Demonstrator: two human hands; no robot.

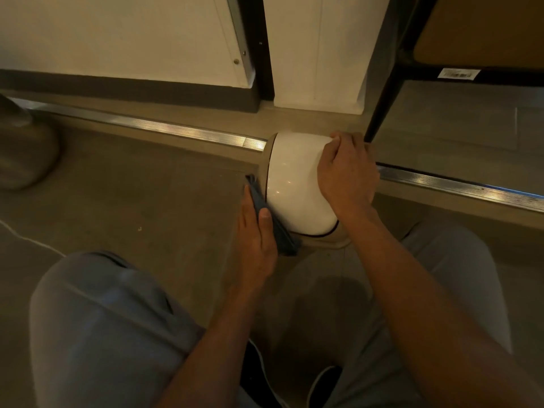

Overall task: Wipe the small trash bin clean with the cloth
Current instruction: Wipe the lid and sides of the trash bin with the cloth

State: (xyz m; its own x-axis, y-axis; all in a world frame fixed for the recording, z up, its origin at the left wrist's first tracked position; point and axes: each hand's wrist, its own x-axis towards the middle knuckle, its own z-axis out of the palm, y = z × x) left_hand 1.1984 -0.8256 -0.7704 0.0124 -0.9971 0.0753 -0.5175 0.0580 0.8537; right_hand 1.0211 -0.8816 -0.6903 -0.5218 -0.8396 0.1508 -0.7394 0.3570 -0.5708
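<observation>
The small trash bin [294, 184] stands on the floor in the middle of the head view, seen from above, with a glossy white domed lid and a beige body. A dark blue cloth [273, 222] is pressed flat against the bin's left side by my left hand [256, 234], thumb on top of the cloth. My right hand [347, 172] rests over the lid's right edge, its fingers curled around the far rim and holding the bin steady. The bin's lower body is hidden under the lid and my hands.
A metal threshold strip [164, 126] runs across the floor behind the bin. White cabinet panels [117, 36] stand beyond it. A dark furniture leg [379, 113] rises just right of the bin. A round metal object [23, 151] sits at far left. My knees in grey trousers [100, 319] flank the bin.
</observation>
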